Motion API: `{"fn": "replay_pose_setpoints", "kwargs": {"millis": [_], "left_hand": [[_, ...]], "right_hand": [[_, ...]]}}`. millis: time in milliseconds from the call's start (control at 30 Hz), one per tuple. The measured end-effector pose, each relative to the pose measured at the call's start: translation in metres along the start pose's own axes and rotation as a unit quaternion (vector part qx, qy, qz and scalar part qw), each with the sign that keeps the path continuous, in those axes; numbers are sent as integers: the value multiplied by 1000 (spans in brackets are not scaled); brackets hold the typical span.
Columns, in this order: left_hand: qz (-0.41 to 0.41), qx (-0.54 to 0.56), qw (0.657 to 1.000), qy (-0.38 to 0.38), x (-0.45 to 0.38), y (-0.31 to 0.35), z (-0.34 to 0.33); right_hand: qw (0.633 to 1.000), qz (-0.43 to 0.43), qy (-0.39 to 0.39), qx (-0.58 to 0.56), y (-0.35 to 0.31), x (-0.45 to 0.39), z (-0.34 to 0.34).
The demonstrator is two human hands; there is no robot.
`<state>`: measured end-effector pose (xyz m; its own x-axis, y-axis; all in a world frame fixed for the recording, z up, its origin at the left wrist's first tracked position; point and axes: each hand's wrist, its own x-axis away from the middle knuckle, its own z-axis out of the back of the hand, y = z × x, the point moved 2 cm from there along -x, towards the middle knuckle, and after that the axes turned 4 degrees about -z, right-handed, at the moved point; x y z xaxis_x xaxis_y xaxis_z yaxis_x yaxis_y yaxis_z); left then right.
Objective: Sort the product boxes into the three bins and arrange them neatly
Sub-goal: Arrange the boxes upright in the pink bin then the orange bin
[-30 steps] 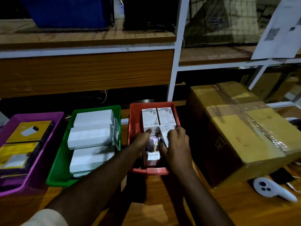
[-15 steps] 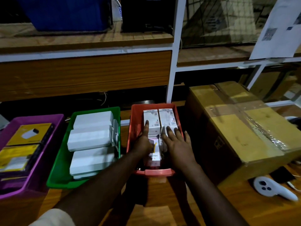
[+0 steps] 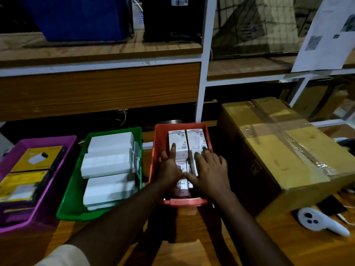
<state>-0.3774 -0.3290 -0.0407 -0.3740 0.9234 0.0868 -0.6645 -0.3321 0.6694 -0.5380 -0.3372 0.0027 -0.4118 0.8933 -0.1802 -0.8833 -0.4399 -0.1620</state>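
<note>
3 bins, smooth glossy plastic: purple bin (image 3: pixel 11 156), green bin (image 3: pixel 76 204), red bin (image 3: pixel 161 135). White product boxes (image 3: pixel 107 164): matt card. Right of the red bin, carton (image 3: pixel 284 162): brown cardboard, shiny tape. Surface (image 3: pixel 192 237): varnished wood grain.

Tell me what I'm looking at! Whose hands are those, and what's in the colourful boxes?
The camera sits on a person's head, looking down at their own hands. No robot here. On the wooden table stand three bins. The purple bin holds yellow packs, the green bin holds plain white boxes, and the red bin holds small printed boxes. The left hand and right hand lie flat on those small boxes, fingers spread, gripping nothing. Beside them sits a taped cardboard box.
</note>
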Motion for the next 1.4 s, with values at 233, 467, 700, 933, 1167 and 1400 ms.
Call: {"fn": "replay_pose_setpoints", "kwargs": {"millis": [233, 467, 700, 933, 1167, 1400], "left_hand": [[-18, 26, 999, -29, -1, -3, -2], [-5, 63, 998, -30, 0, -2, 1], [0, 60, 997, -45, 0, -1, -7], [5, 43, 998, -35, -1, -1, -6], [-5, 5, 1000, -29, -1, -2, -6], [-77, -91, 992, -32, -2, 1, 0]], "right_hand": [[998, -39, -36, 40, -28, -3, 6], [998, 0, -54, 11, -24, -1, 11], [990, -22, -57, 124, -32, 3, 20], [994, -29, -99, 38, -23, -5, 12], [992, 28, -82, 86, -17, -1, 7], [988, 40, -107, 101, -3, 0, -10]]}}
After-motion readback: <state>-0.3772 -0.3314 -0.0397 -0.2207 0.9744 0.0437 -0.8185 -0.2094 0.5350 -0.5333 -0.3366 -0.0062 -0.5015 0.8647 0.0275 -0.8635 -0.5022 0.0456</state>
